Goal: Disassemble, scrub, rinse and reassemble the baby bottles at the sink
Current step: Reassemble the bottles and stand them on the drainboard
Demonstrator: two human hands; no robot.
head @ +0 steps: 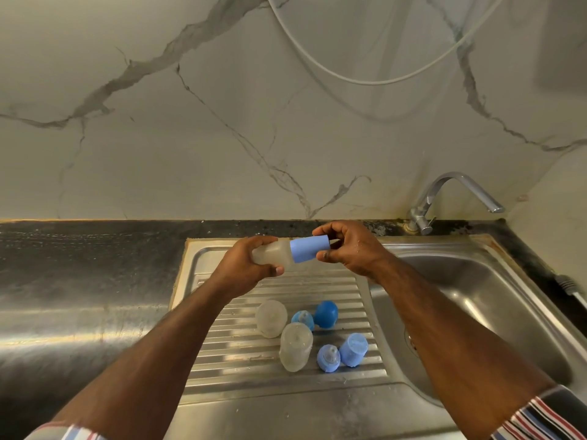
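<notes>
**Bottle held sideways over the drainboard, both hands engaged**

The left hand (251,265) grips the translucent body of a baby bottle (273,254), fingers curled over the top and thumb underneath. The bottle lies roughly horizontal, base to the left, above the far end of the ribbed drainboard (317,376). A light-blue cap (309,248) sits on its right end. The right hand (352,249) closes around the far tip of that cap, thumb below and fingers above (whether the fingers actually pinch the cap or only touch it cannot be told with certainty, but they curl round its end).

On the near part of the drainboard stand further parts:

- A clear bottle body (271,318), left of the group.
- A second clear bottle body (295,347), just near of the first and almost touching it.
- A blue collar with teat (303,319), between the first body and a dark-blue rounded cap (326,313).
- A second collar with teat (328,358), near-right of the second body.
- A pale-blue cap (353,349), just beside that collar on its right.

The sink basin (476,296) lies right of the drainboard, under the right forearm. A chrome tap (451,192) rises at the far edge, its spout pointing right. Behind it stands a marble-patterned wall (190,138), with a white hose (365,79) hanging in a loop.
</notes>
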